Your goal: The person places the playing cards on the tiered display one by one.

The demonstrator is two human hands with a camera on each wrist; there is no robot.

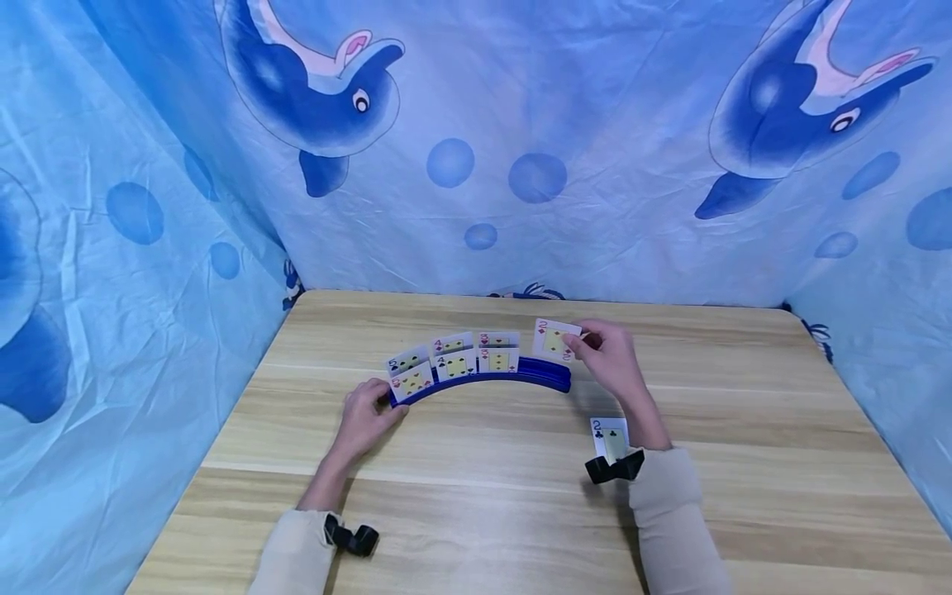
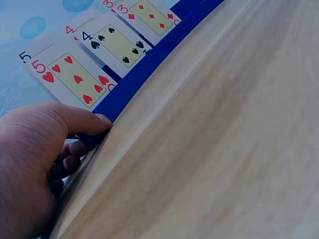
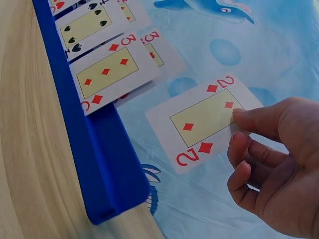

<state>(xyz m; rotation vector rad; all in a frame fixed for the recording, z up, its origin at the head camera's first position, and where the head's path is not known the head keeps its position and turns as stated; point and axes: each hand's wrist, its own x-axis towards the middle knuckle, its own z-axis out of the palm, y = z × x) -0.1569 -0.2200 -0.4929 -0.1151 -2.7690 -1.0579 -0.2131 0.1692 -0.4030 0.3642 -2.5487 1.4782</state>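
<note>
A blue curved card holder (image 1: 549,376) stands on the table with playing cards upright in two rows. My left hand (image 1: 363,417) grips its left end, thumb (image 2: 94,122) along the front edge and fingers curled behind. Nearest that hand is the five of hearts (image 2: 77,79), with a black five behind it. Beside it stand the four of spades (image 2: 115,46) before a red four, then the three of diamonds (image 3: 109,72) before a red three. My right hand (image 1: 611,357) pinches the two of diamonds (image 3: 199,124) above the holder's right end, where the slots hold no card.
A two of clubs (image 1: 611,438) lies face up on the wooden table (image 1: 476,487), partly covered by the right wrist's black camera strap (image 1: 616,468). A blue dolphin-print curtain (image 1: 491,107) hangs along the table's back and sides.
</note>
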